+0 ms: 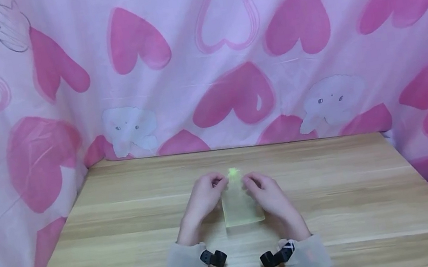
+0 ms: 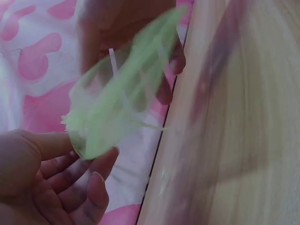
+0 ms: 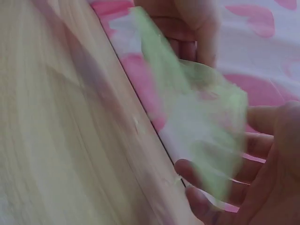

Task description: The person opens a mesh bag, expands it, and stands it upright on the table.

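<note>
A sheer pale-green pouch hangs between my two hands over the middle of the table. Its upper end looks gathered and brighter green, while the lower part falls flat with a straight bottom edge. My left hand pinches one upper side between thumb and fingers; in the left wrist view the thumb presses the rim of the pouch. On the opposite side my right hand pinches the other edge, with fingertips behind the see-through fabric in the right wrist view. Thin pale strips show through the cloth.
A wood-grain table lies beneath both hands. Behind it and along both sides hangs a pink curtain printed with hearts. Black wrist cameras are strapped over the light sleeves.
</note>
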Tool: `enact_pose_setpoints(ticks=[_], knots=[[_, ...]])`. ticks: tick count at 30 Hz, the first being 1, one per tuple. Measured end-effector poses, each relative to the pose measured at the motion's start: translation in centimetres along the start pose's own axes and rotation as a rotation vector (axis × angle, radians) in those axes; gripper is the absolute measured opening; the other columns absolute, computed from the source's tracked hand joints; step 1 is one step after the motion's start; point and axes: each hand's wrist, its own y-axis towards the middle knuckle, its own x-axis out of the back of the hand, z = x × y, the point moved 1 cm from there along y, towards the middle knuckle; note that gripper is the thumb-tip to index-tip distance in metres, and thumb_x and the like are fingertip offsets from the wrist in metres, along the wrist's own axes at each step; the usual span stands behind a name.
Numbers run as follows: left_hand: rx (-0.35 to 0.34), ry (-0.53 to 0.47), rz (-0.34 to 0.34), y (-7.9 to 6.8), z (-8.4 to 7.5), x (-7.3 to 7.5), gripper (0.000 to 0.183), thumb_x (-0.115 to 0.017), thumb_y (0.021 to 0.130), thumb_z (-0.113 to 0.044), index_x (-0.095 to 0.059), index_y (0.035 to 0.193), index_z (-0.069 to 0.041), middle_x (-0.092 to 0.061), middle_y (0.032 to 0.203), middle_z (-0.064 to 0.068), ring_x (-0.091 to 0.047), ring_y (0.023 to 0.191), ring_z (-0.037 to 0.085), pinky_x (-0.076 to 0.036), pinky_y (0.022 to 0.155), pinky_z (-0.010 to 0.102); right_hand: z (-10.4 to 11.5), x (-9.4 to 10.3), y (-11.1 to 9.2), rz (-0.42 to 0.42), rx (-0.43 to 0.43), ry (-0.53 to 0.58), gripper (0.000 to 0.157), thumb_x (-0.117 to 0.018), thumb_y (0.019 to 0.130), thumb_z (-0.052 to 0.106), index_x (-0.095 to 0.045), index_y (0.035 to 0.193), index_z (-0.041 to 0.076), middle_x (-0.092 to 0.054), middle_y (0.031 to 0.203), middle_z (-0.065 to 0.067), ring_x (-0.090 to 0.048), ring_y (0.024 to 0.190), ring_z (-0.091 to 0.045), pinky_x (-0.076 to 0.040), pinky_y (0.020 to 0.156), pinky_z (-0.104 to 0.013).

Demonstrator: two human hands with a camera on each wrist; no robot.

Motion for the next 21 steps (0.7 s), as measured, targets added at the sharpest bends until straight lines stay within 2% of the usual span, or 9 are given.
enact_pose_setpoints(ticks=[6,9,12,17,21], knots=[[-0.053,-0.014,-0.026,-0.3,-0.6,0.4,0.015,-0.061,0.098,-0.021,-0.07,0.103,-0.011,-0.066,0.087,-0.003,-0.06,0.08,0.015,-0.052,0.073,0.032,1.2,-0.4,-0.2,-0.036,-0.011,0.168,0.038,-0.045,0.105,0.033,-0.066,0.106,0.002,-0.065,0.095,-0.012,-0.062,0.086,-0.026,-0.053,0.077,-0.038],[-0.077,-0.043,-0.035,-0.4,-0.8,0.4,0.017,-0.061,0.098,-0.022,-0.07,0.106,-0.01,-0.068,0.091,0.0,-0.061,0.083,0.014,-0.053,0.076,0.034,1.7,-0.5,-0.3,-0.045,-0.016,0.181,0.034,-0.049,0.104,0.031,-0.066,0.106,0.002,-0.065,0.093,-0.012,-0.061,0.086,-0.025,-0.053,0.076,-0.037],[-0.133,-0.064,-0.062,-0.4,-1.0,0.2,0.019,-0.062,0.098,-0.023,-0.07,0.107,-0.008,-0.069,0.094,0.0,-0.062,0.089,0.013,-0.053,0.08,0.033,2.0,-0.7,-0.3,-0.067,0.01,0.18,0.027,-0.054,0.102,0.027,-0.066,0.104,0.003,-0.064,0.091,-0.013,-0.06,0.083,-0.024,-0.051,0.072,-0.033],[-0.196,-0.139,-0.073,-0.3,-1.4,-0.4,0.019,-0.062,0.098,-0.024,-0.07,0.105,-0.008,-0.068,0.091,-0.002,-0.063,0.088,0.013,-0.053,0.08,0.031,2.6,-0.6,-0.3,-0.122,0.115,0.252,0.018,-0.06,0.099,0.015,-0.064,0.104,-0.002,-0.063,0.091,-0.016,-0.058,0.077,-0.021,-0.049,0.066,-0.027],[-0.201,-0.169,-0.071,-0.3,-1.7,-0.9,0.017,-0.062,0.098,-0.023,-0.071,0.103,-0.008,-0.068,0.087,0.001,-0.062,0.08,0.014,-0.053,0.074,0.031,2.9,-0.3,-0.6,-0.161,0.134,0.305,0.015,-0.062,0.096,0.008,-0.063,0.105,-0.004,-0.064,0.093,-0.016,-0.059,0.076,-0.019,-0.049,0.066,-0.024]])
